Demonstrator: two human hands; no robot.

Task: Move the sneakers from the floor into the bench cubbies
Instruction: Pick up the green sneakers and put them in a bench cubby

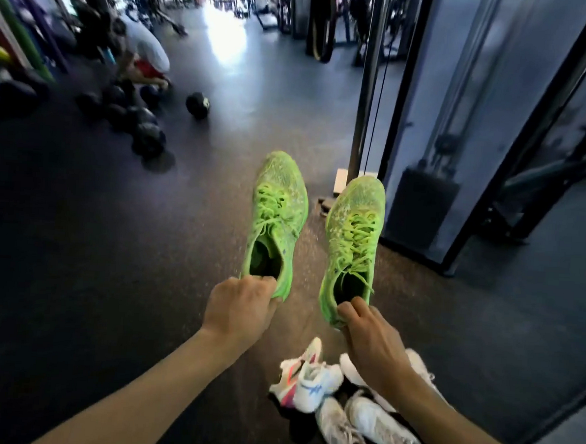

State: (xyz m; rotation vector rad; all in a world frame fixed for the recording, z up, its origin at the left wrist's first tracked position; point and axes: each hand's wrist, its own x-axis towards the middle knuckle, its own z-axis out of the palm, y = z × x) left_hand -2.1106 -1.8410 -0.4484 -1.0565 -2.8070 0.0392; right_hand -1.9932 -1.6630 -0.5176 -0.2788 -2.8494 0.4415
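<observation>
I see the dark rubber gym floor (111,245) with a heap of white mesh sneakers (342,406) below my wrists. Above that heap, my left hand (241,311) pinches the heel of one neon-green laced sneaker (278,217) and my right hand (370,339) pinches the other neon-green sneaker (352,239), both toes pointing away.

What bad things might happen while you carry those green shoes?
1. Each hand, left and right, only pinches the heel rim of its green shoe (left one, right one), so a shoe might slip and drop.
2. White sneakers lie on the floor right below the arms; a step could trip on them.
3. The loose laces might snag.
</observation>
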